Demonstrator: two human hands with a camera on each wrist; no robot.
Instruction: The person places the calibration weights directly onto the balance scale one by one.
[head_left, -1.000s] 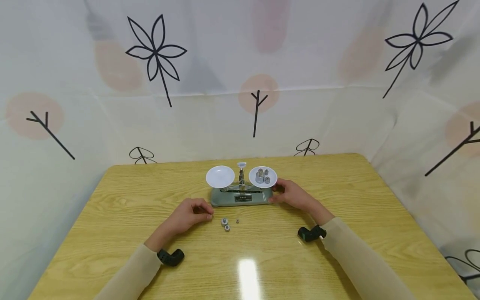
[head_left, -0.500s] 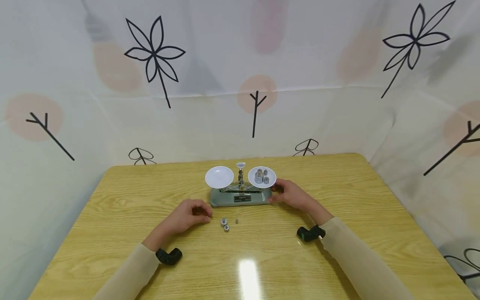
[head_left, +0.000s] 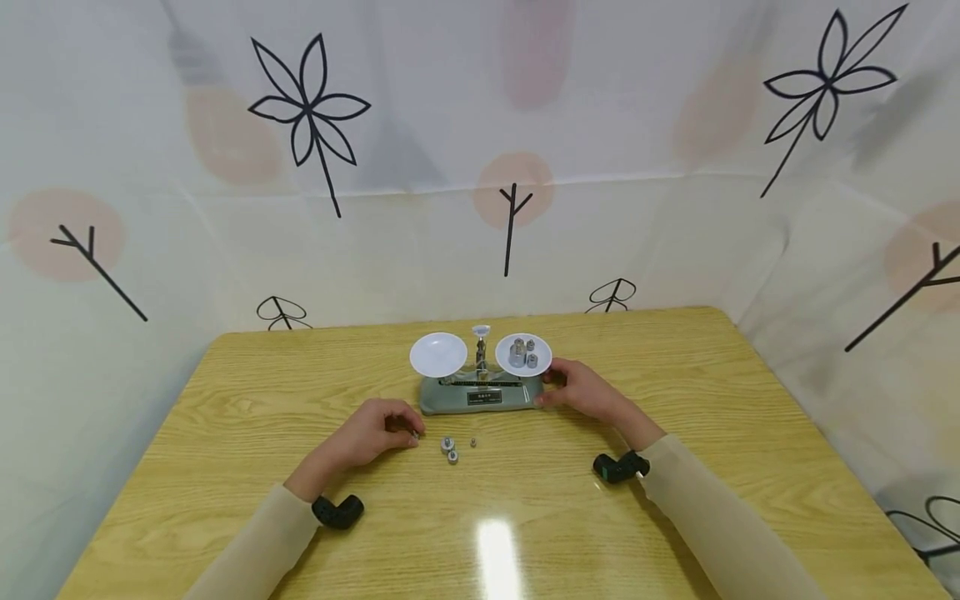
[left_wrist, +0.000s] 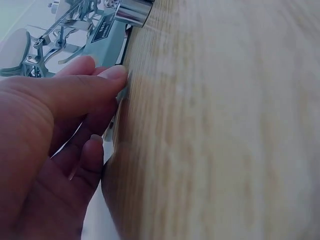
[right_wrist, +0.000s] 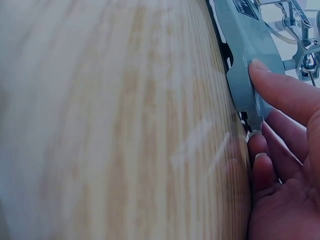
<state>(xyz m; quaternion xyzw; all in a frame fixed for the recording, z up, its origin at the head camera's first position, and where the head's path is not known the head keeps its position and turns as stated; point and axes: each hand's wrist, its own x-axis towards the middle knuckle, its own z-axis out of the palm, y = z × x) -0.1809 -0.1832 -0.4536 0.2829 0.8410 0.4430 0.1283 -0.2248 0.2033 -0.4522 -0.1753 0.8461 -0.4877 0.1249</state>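
Note:
A balance scale (head_left: 483, 395) with a grey-green base and two white pans stands on the wooden table. Several metal weights (head_left: 517, 353) sit in its right pan; the left pan (head_left: 438, 355) holds nothing. My right hand (head_left: 585, 390) grips the right end of the base, thumb on the front (right_wrist: 260, 67) and fingers behind. Left of the scale's front edge, my left hand (head_left: 375, 429) pinches a small grey metal weight (head_left: 416, 434) between thumb and fingertips. In the left wrist view the thumb (left_wrist: 115, 72) mostly hides it. Beside this hand, metal weights (head_left: 447, 445) stand on the table.
One tiny weight (head_left: 473, 442) stands apart, right of the other loose ones. A cylindrical weight (left_wrist: 132, 11) shows beyond the fingers in the left wrist view. Patterned white cloth (head_left: 420, 250) hangs behind and beside the table (head_left: 585, 533).
A small grey weight now shows at my left fingertips, which have shifted only slightly. The right hand keeps its hold on the base. The view has moved a little.

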